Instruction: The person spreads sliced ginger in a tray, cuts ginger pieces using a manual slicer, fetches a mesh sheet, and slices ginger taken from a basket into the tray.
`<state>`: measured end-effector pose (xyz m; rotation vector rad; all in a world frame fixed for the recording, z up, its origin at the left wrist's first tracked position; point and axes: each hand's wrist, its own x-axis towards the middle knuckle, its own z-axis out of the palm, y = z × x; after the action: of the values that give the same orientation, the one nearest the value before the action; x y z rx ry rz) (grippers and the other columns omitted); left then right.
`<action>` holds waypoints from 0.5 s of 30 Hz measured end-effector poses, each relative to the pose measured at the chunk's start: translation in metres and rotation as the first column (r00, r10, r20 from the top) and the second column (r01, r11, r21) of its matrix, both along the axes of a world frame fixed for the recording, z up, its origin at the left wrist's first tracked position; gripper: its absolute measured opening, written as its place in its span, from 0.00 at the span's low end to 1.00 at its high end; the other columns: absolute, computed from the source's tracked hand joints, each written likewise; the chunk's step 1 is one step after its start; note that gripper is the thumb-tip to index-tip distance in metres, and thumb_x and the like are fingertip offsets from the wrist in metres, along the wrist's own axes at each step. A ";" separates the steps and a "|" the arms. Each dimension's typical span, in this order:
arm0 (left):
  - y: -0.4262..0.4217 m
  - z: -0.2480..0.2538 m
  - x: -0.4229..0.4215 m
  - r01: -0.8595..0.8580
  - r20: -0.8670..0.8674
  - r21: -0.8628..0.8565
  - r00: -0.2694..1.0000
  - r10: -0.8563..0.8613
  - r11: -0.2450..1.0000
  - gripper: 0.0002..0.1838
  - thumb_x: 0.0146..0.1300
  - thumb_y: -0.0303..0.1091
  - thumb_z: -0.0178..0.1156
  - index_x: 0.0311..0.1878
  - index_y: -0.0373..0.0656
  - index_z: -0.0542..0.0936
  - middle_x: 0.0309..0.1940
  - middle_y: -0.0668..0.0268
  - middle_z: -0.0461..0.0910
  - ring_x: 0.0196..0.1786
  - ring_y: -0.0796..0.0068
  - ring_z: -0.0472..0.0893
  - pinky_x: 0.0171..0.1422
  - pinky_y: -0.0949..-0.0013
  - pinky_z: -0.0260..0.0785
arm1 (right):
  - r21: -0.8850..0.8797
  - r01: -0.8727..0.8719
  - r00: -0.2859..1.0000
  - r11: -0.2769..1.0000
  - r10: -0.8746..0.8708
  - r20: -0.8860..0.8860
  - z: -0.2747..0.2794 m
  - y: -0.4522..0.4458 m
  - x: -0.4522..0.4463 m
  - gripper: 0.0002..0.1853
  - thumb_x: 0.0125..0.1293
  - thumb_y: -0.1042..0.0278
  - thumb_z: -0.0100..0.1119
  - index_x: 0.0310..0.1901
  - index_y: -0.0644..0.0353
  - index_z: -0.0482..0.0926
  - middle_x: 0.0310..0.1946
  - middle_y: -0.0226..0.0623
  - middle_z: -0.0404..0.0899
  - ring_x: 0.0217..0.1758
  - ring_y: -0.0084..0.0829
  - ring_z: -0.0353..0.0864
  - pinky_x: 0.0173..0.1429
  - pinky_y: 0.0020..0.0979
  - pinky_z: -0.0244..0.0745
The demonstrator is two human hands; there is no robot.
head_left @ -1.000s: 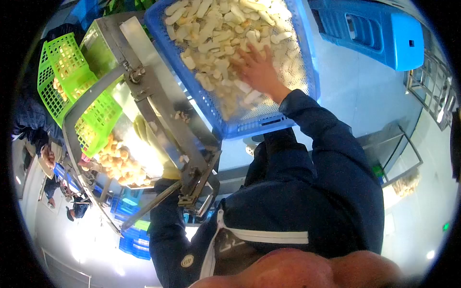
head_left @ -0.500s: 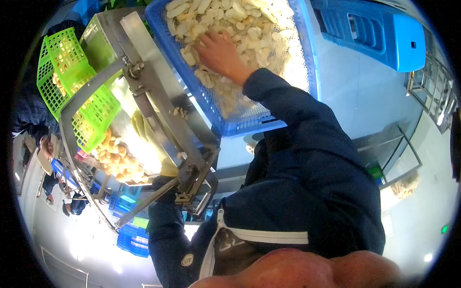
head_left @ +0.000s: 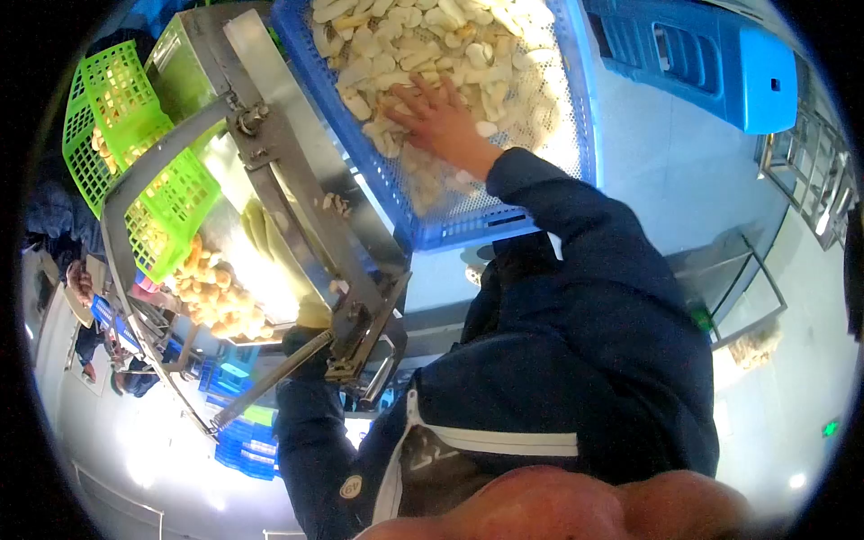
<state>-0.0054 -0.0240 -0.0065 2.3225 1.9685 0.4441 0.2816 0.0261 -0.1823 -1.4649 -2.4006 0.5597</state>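
Observation:
My right hand (head_left: pixel 438 123), bare, rests with spread fingers on pale slices (head_left: pixel 423 54) that look like cut mushroom. They lie in a blue mesh basket (head_left: pixel 589 135), thickest at its far end. To the left, behind the steel frame of a cutting machine (head_left: pixel 301 211), is my left hand (head_left: pixel 261 232) in a yellowish glove. Its fingers look stretched out over a bright steel surface, partly covered by the frame; nothing shows in them. Near that glove is a heap of small tan mushrooms (head_left: pixel 220 292). A few slice scraps (head_left: pixel 337 205) stick to the machine.
A green basket (head_left: pixel 166 211) holding mushrooms lies tipped beyond the machine's curved metal bar (head_left: pixel 117 243). Blue plastic stool (head_left: pixel 711 67) stands at the upper right. Stacked blue crates (head_left: pixel 245 445) are at the lower left, and people's hands (head_left: pixel 79 281) show at the far left.
My right hand has moved a little toward me and to the right over the slices, its fingers now more spread. The left glove stays about where it was.

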 end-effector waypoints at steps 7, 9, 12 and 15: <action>0.003 -0.004 -0.001 -0.001 0.007 0.009 1.000 0.001 1.000 0.20 0.73 0.28 0.46 0.66 0.39 0.68 0.72 0.57 0.64 0.76 0.53 0.60 0.79 0.57 0.54 | -0.073 -0.030 0.985 0.997 0.042 0.169 0.025 -0.021 0.079 0.29 0.65 0.48 0.59 0.69 0.33 0.69 0.75 0.30 0.57 0.79 0.41 0.51 0.77 0.59 0.42; 0.002 -0.007 -0.005 -0.001 0.010 0.009 1.000 0.001 1.000 0.20 0.73 0.28 0.46 0.66 0.39 0.68 0.72 0.57 0.64 0.76 0.53 0.60 0.79 0.57 0.54 | -0.013 0.024 0.993 1.000 -0.022 0.112 0.030 -0.007 0.070 0.27 0.66 0.49 0.58 0.68 0.34 0.70 0.74 0.30 0.60 0.78 0.41 0.53 0.76 0.58 0.46; 0.003 -0.009 -0.014 0.018 -0.007 0.001 1.000 -0.018 1.000 0.20 0.73 0.28 0.46 0.66 0.39 0.68 0.72 0.57 0.64 0.75 0.53 0.60 0.79 0.57 0.54 | 0.128 0.123 0.986 0.984 -0.106 -0.132 0.019 0.057 0.001 0.25 0.66 0.52 0.57 0.65 0.38 0.73 0.69 0.31 0.65 0.75 0.39 0.58 0.73 0.58 0.53; 0.003 -0.011 -0.021 0.025 -0.022 -0.004 0.999 -0.025 1.000 0.19 0.73 0.28 0.45 0.66 0.39 0.68 0.72 0.57 0.64 0.75 0.53 0.60 0.79 0.57 0.54 | 0.179 0.077 0.996 0.981 -0.086 0.039 0.015 0.079 -0.040 0.25 0.65 0.52 0.57 0.64 0.42 0.74 0.68 0.31 0.67 0.74 0.37 0.59 0.73 0.57 0.56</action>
<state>-0.0262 -0.0212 -0.0175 2.3573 1.9452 0.4155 0.2413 0.1048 -0.1678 -1.5056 -2.3439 0.2882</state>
